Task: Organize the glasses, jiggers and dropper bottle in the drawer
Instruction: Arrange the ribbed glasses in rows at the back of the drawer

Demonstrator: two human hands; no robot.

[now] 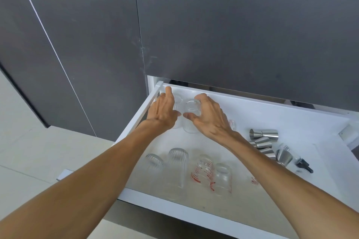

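Observation:
The white drawer (262,106) stands pulled out. At its far left corner my right hand (209,116) grips a clear ribbed glass (191,114), upside down. My left hand (165,110) rests against another clear glass (177,103) just left of it, fingers spread. Near the front edge stand several glasses: a short ribbed glass (153,163), a tall ribbed glass (177,163), a red-marked measuring glass (204,169) and a plain small glass (223,176). Steel jiggers (263,138) lie in a heap at the right, and the dropper bottle (303,165) with its black cap lies beside them.
Dark grey cabinet doors (233,25) rise behind the drawer. A small red-printed glass (233,123) sits behind my right wrist. Pale floor tiles (38,151) lie to the left. A metal bracket (349,134) sits on the drawer's right side.

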